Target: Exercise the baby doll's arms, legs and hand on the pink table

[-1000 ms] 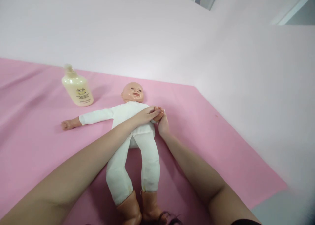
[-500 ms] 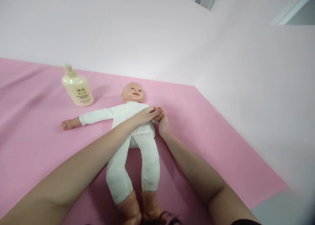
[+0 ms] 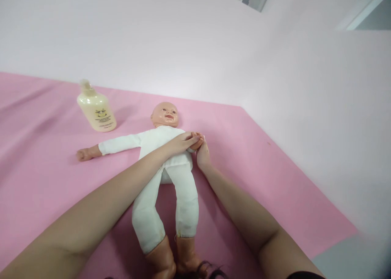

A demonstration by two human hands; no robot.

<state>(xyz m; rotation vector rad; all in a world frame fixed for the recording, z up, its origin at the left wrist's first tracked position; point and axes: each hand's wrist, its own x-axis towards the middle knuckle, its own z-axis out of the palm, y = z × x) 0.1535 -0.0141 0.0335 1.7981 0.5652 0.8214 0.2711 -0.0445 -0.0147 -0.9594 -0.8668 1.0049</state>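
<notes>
The doll's arm on the right of the view is mostly hidden under the left hand and the right hand; only a bit of its small plastic hand shows between their fingers. Both hands are together, closed around that small hand beside the doll's chest. The doll's feet are cut off at the bottom edge, where some dark hair intrudes. A cream pump bottle stands upright on the pink surface, well apart from the hands, beyond the doll's outstretched arm; its label is too small to read, and its contents look pale yellow. The doll lies face up, its long axis running from the near edge away from the person, head at the far end.
</notes>
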